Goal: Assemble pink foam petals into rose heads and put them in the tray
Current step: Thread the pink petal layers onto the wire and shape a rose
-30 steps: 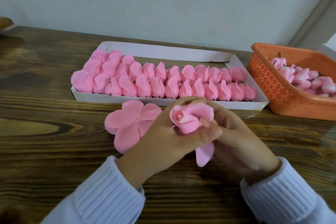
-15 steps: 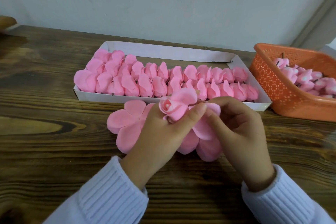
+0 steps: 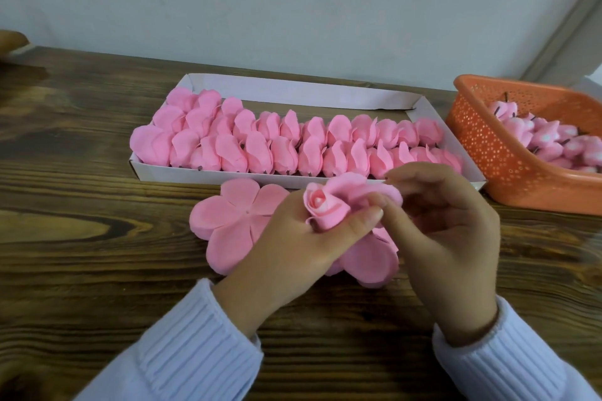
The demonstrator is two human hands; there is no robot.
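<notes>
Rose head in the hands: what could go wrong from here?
1. The left hand pinches the rose head while its lower petals hang loose; they may fold unevenly.
2. The right hand works close over the flat petal piece and could drag it along the table.
3. The tray has two tightly packed rows; adding another head could crush neighbours.

tray [image 3: 332, 97] at table's [image 3: 81, 238] back, basket [image 3: 482, 153] right, flat petals [image 3: 228, 215] before tray, possibly under hands
</notes>
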